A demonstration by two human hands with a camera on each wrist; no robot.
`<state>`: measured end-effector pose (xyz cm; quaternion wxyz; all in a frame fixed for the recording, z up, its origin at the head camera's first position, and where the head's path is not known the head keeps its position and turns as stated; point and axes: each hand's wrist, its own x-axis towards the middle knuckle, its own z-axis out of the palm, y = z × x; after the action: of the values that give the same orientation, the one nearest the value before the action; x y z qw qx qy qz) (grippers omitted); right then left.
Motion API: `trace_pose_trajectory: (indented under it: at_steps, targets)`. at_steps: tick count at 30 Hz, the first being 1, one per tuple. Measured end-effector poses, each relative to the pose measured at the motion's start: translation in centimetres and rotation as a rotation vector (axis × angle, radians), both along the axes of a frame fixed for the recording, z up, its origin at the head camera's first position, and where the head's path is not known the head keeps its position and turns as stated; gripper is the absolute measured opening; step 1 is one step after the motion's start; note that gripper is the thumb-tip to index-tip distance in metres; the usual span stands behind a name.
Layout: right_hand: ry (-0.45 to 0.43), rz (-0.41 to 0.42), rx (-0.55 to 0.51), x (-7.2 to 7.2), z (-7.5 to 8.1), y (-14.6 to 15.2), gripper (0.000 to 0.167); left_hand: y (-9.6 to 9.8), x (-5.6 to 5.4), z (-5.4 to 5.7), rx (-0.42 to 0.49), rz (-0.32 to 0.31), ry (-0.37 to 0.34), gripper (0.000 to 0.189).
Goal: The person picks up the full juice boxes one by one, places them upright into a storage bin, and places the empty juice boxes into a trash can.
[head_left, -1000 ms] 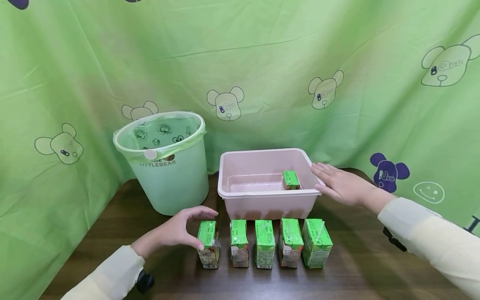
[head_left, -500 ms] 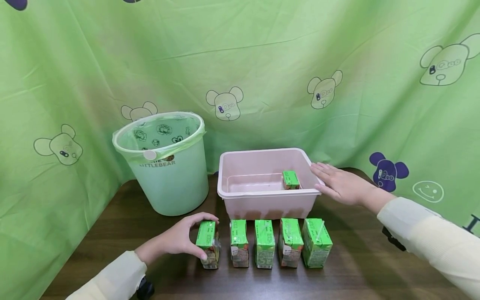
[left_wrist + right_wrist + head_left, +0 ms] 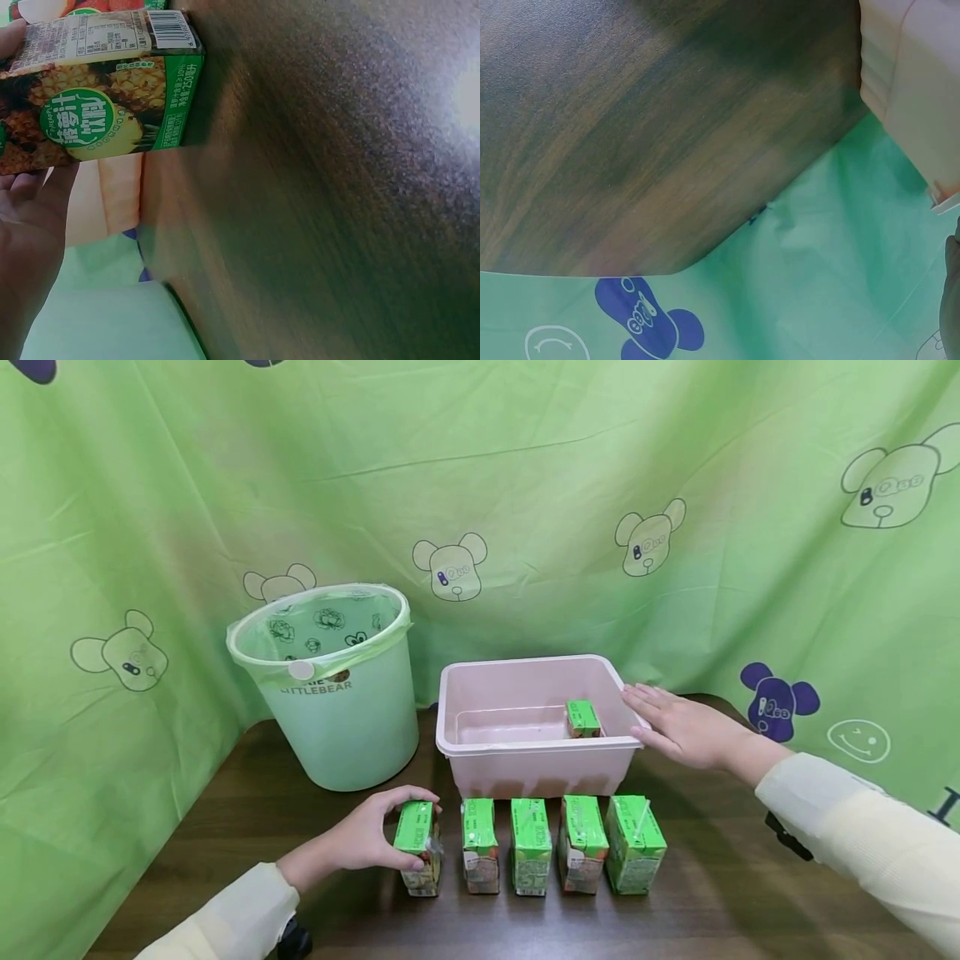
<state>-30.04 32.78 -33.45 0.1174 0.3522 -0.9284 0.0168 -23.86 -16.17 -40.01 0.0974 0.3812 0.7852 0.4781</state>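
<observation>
Green cloth point(image 3: 525, 460) hangs beyond the back edge of the bench point(image 3: 720, 893). I'd squeeze gently, left hand point(image 3: 369, 835) pinching the leftmost carton point(image 3: 416, 831), right hand point(image 3: 684, 727) straight-fingered against the tub point(image 3: 540, 774).

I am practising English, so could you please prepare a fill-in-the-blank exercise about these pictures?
The left hand grips a carton showing the fruit ____.
The tub beside the right hand is pale ____.
Counting the held one, ____ cartons form the front row.
The bin stands to the ____ of the tub.

Missing words: pineapple; pink; five; left.
</observation>
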Motion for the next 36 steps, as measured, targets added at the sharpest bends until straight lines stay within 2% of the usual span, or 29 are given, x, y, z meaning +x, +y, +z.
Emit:
trace_pose_trajectory:
  at_steps: [9, 15, 26, 36]
  targets:
    - [-0.013, -0.010, -0.005, 0.0, -0.2, 0.1, 0.059, 0.0, 0.0, 0.2, 0.010, 0.018, 0.011, 0.065]
    - [-0.012, -0.016, 0.003, -0.1, -0.3, 0.2, 0.059, -0.4, 0.1, 1.4, 0.035, 0.020, 0.014, 0.065]
    - [-0.018, -0.018, 0.006, -0.2, 0.1, 0.1, 0.059, -0.3, -0.3, 5.7, 0.097, 0.028, 0.087, 0.066]
    - [-0.006, -0.013, -0.009, 0.0, -0.2, 0.2, 0.058, 1.0, -0.8, 10.6, 0.167, 0.058, 0.143, 0.066]
